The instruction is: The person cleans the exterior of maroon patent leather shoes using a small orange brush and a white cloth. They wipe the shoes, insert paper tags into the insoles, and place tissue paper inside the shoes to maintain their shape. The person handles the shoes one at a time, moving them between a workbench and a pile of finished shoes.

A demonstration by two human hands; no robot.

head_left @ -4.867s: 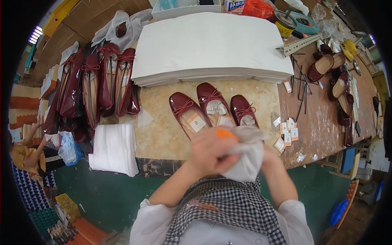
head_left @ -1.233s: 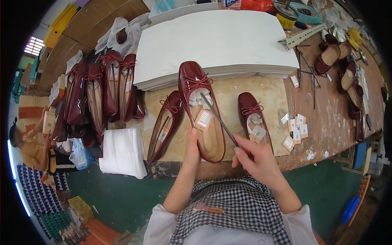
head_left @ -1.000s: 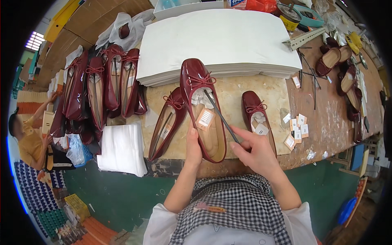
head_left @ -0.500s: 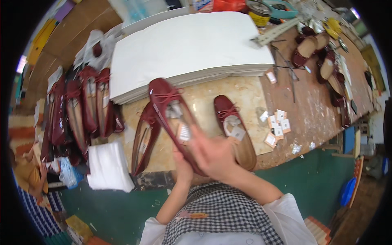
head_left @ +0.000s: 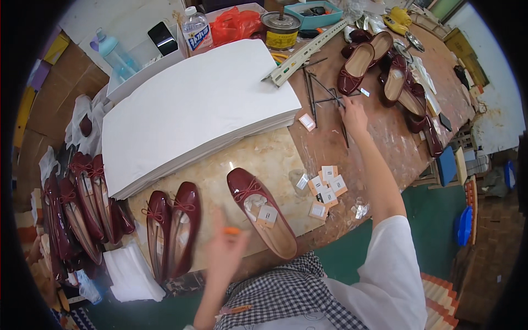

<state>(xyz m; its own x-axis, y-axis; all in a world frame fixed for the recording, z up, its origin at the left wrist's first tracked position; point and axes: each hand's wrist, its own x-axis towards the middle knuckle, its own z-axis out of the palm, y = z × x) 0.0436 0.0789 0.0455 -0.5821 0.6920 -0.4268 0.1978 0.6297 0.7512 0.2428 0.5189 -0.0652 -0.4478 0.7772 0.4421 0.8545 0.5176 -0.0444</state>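
Observation:
My left hand (head_left: pixel 226 254), blurred by motion, is closed around a small orange object (head_left: pixel 232 231) above the table's near edge. To its left stand two dark red ballet flats with bows, an outer shoe (head_left: pixel 158 234) and an inner shoe (head_left: pixel 185 225). On its right lies another dark red flat (head_left: pixel 263 212) with a white tag on its insole. My right hand (head_left: pixel 355 116) reaches far to the right, its fingertips bent together onto crossed thin dark rods (head_left: pixel 316 102). Whether a rod is gripped is hard to make out.
A thick stack of white sheets (head_left: pixel 192 104) fills the middle back. Small paper tags (head_left: pixel 328 190) lie right of the single flat. More flats are piled at the left (head_left: pixel 82 203) and far right (head_left: pixel 399 82). Behind the rods lies a slotted metal bar (head_left: pixel 308 52).
The flat I held in both hands now stands beside the left one on the table. My right hand has moved away to the rods, and the view has shifted right.

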